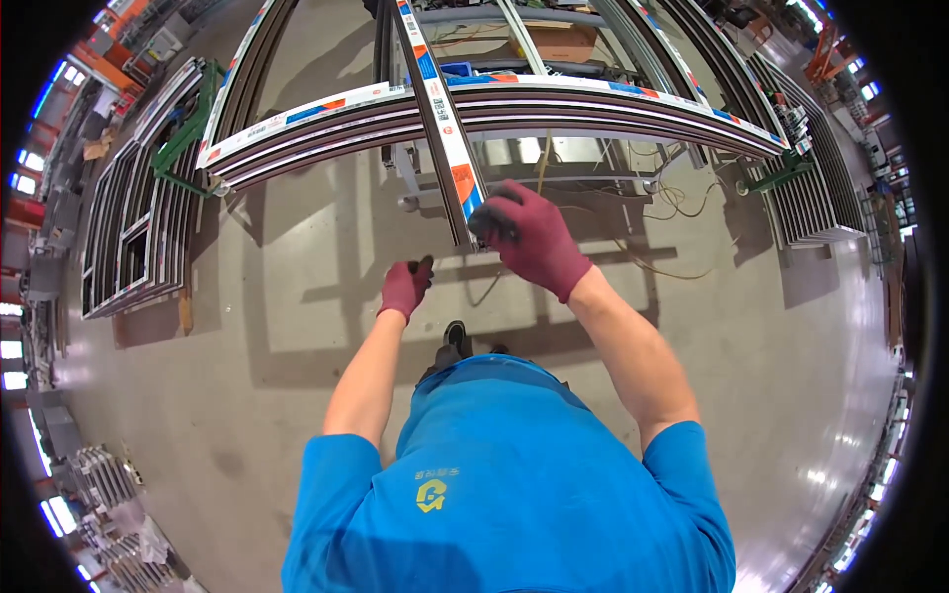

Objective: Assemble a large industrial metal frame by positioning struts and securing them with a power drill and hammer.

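A long dark metal profile [441,124], with white, blue and orange film along its top, lies across a stack of framed profiles [613,111] and points toward me. At its near end is my right hand [534,237], in a dark red glove with black fingers. Those fingers are curled in at the profile's edge; what they pinch, if anything, is hidden. My left hand [403,287], gloved alike, hangs lower and to the left of that end, apart from the profile. Its fingers are bent closed, and nothing shows in them.
Green supports [190,148] stand at the stack's left corner. More frames lean in a row at left [148,212] and at right [816,148]. Behind the stack is a metal work stand [593,176] with a cardboard box [559,42]. A thin hose [672,272] lies on the floor.
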`<state>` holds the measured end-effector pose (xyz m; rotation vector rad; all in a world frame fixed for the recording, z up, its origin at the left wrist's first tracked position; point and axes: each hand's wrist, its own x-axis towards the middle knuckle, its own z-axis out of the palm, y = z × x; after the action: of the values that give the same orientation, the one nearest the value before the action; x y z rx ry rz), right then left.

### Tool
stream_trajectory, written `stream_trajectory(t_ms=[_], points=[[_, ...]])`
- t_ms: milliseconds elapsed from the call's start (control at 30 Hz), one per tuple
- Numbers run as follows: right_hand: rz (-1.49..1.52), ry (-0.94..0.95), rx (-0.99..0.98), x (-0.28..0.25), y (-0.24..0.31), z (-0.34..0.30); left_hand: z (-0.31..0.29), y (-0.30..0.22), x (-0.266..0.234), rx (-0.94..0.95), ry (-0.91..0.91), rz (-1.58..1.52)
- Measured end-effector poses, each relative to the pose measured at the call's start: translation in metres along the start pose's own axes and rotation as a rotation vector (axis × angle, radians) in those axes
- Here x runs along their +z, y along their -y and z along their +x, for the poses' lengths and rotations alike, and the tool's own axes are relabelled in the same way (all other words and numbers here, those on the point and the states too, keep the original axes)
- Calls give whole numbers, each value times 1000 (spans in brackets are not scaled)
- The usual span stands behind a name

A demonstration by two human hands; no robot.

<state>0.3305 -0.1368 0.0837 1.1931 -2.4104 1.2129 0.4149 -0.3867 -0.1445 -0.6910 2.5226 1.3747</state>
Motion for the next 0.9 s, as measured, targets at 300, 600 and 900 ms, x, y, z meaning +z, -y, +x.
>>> stream_trajectory(t_ms=[300, 600, 900], points=[[877, -266, 900, 8, -36, 47, -54, 64, -27, -192, -101, -165], [950, -418, 1063, 57, -5, -64, -87, -26, -69, 95, -122, -233], [1192, -318, 1123, 62, 14, -71, -88, -118, -54, 280, 193, -595]])
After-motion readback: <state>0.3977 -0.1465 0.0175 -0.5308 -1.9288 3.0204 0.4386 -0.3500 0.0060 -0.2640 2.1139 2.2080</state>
